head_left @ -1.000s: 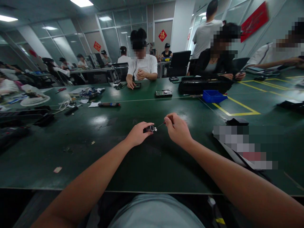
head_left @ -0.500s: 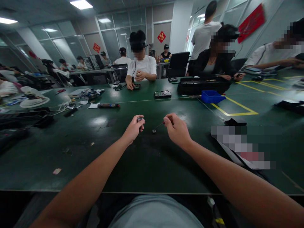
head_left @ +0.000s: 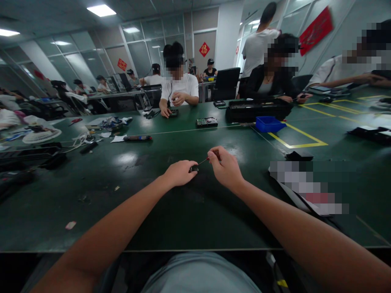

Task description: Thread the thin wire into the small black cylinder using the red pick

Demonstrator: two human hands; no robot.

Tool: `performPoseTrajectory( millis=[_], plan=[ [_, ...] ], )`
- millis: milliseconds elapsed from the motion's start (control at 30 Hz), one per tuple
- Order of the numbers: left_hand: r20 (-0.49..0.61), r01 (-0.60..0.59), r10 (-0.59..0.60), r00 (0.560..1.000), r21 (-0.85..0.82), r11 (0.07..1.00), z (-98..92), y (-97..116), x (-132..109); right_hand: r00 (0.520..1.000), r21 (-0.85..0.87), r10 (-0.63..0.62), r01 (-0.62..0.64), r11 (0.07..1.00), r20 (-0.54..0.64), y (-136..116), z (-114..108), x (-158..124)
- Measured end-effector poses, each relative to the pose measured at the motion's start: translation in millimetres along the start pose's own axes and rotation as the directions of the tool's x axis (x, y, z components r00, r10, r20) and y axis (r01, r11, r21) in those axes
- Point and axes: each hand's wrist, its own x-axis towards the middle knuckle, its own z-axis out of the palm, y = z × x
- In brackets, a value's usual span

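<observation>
My right hand (head_left: 226, 166) is closed around the red handle of a thin screwdriver (head_left: 203, 162), its shaft slanting down to the left. At the shaft's tip, low over the green table, is a small dark metal part (head_left: 193, 168). My left hand (head_left: 181, 173) is closed at this part, thumb and fingers on either side of it. The palm and most of the left fingers' inner side are hidden, so I cannot tell whether another piece is in there.
The green table (head_left: 171, 215) carries a circuit-board drive (head_left: 207, 122), a blue bin (head_left: 270, 124), a long black housing (head_left: 258, 110) and a dark cylindrical tool (head_left: 138, 138). A pale flat item (head_left: 301, 189) lies to my right. Cables (head_left: 84, 136) clutter the left. Co-workers sit opposite.
My left hand has moved right and down, from holding a small shiny metal piece in the air to gripping the part at the screwdriver's tip. My right hand stays nearly in place.
</observation>
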Motion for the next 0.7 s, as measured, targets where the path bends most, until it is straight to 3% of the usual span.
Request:
performPoseTrajectory(
  millis=[167,300,400,533,700],
  plan=[
    [0.072,-0.001,-0.002,0.997,0.031,1.000,-1.8,-1.5,6.3,1.000,-0.007,0.003,-0.003,1.000,0.001,-0.2,-0.2,-0.2],
    [0.029,0.056,-0.051,0.998,-0.174,0.983,-15.9,-11.2,4.6,1.000,0.003,0.006,-0.006,1.000,0.006,-0.9,-0.4,-0.5],
    [0.006,0.162,-0.173,0.985,-0.373,0.914,-32.5,-27.3,-1.4,1.000,0.005,0.002,-0.002,1.000,0.018,-1.2,-0.7,-0.4],
    [-0.043,0.274,-0.398,0.916,-0.658,0.701,-57.7,-63.0,-17.4,1.000,0.018,0.012,-0.013,1.000,0.029,-0.7,-0.9,0.1],
    [-0.038,0.166,-0.663,0.748,-0.956,0.242,-91.8,-115.7,-53.4,0.999,0.041,0.018,-0.020,0.999,0.036,-0.2,-0.4,0.4]
  ],
)
